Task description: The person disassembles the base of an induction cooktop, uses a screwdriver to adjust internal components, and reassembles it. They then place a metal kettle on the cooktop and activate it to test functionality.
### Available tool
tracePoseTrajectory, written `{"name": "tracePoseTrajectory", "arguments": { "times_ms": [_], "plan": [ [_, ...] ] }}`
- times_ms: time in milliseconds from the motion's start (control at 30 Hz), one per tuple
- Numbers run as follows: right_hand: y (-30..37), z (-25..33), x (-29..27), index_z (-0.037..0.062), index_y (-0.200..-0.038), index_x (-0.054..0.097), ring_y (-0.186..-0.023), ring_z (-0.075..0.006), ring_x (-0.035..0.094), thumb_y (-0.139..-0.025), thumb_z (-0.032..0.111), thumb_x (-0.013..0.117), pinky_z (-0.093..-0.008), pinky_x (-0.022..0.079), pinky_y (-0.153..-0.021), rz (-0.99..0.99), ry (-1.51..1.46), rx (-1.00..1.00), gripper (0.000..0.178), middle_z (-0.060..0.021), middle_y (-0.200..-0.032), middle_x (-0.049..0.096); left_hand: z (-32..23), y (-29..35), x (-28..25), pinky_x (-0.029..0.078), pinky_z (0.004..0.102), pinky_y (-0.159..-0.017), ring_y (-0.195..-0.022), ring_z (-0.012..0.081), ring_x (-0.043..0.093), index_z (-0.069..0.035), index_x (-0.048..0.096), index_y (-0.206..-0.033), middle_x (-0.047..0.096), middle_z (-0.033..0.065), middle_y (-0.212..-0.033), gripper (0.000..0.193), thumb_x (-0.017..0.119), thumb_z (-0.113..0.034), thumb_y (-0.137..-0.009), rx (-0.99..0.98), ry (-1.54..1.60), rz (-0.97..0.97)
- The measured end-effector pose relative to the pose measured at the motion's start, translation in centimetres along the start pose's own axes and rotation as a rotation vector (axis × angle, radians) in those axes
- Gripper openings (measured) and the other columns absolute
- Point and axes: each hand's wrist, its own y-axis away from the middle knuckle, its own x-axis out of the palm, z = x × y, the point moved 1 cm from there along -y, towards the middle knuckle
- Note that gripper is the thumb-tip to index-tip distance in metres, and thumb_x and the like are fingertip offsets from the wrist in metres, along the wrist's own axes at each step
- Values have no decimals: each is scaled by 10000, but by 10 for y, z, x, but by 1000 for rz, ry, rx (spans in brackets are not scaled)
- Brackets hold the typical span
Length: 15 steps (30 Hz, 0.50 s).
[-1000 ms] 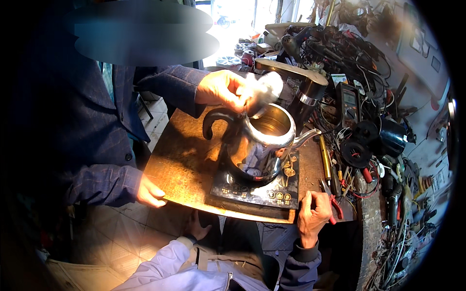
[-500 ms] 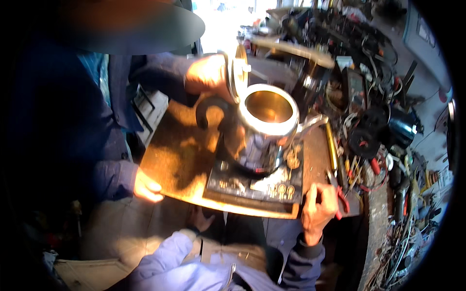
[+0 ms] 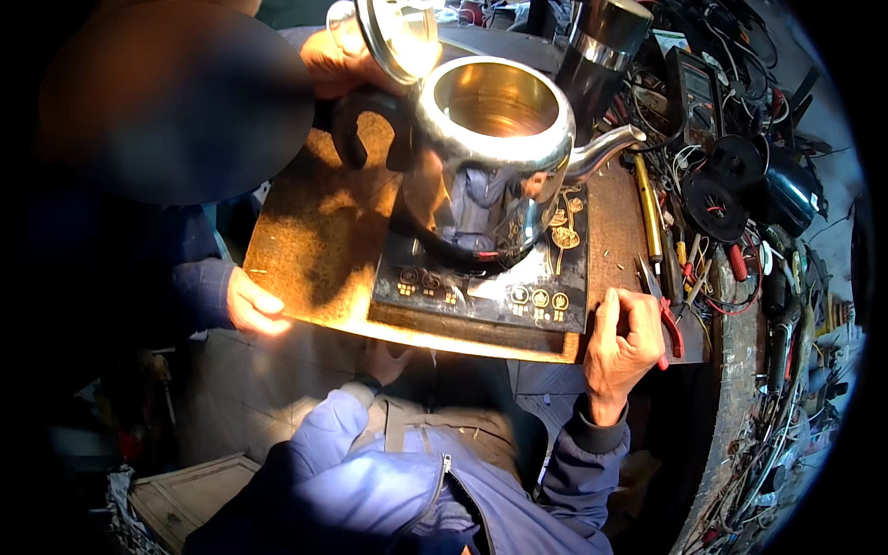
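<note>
A shiny metal kettle (image 3: 490, 199) with a curved spout stands uncovered on a black induction cooktop (image 3: 546, 301). Beside its mouth, a co-worker's hand (image 3: 342, 67) holds the round lid (image 3: 404, 39) tilted up. That person's other hand (image 3: 254, 303) rests at the left edge of the brown board (image 3: 324, 250). My right hand (image 3: 622, 353) is curled in a loose fist at the board's front right edge, with nothing visible in it. Close by it lie red-handled pliers (image 3: 668, 324). Below the board's edge, in shade, my left hand (image 3: 387, 363) lies low near my leg, fingers apart.
A black cylindrical flask (image 3: 601, 55) stands behind the spout. Along the right are a yellow tube-shaped tool (image 3: 649, 208), a multimeter (image 3: 698, 92), a black round base (image 3: 717, 203) and tangled wires. A wooden panel (image 3: 190, 495) is at the lower left.
The view has tipped downward, so the kettle and board sit higher in it. The co-worker's hand has drawn the lid a little farther left from the kettle's mouth. My hands keep their places.
</note>
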Motion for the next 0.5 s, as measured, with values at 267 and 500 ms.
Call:
{"name": "tracePoseTrajectory", "arguments": {
  "times_ms": [267,500],
  "plan": [
    [1,-2,2,-20,-878,694,-739,-270,644,-865,-55,742,-359,512,-686,-29,-15,-22,60,-126,-826,660,1,-3,-1,469,506,-1094,-1293,417,581,-92,613,-1397,623,220,-1397,691,786,-490,-859,16,-148,-16],
    [-2,-2,-1,-17,-866,696,-723,-273,635,-854,-57,743,-362,500,-667,-22,-22,-13,63,-127,-820,651,-9,-4,-9,481,508,-1089,-1313,423,571,-90,552,-1454,565,234,-1465,782,798,-508,-840,-85,-127,68]
  ]
}}
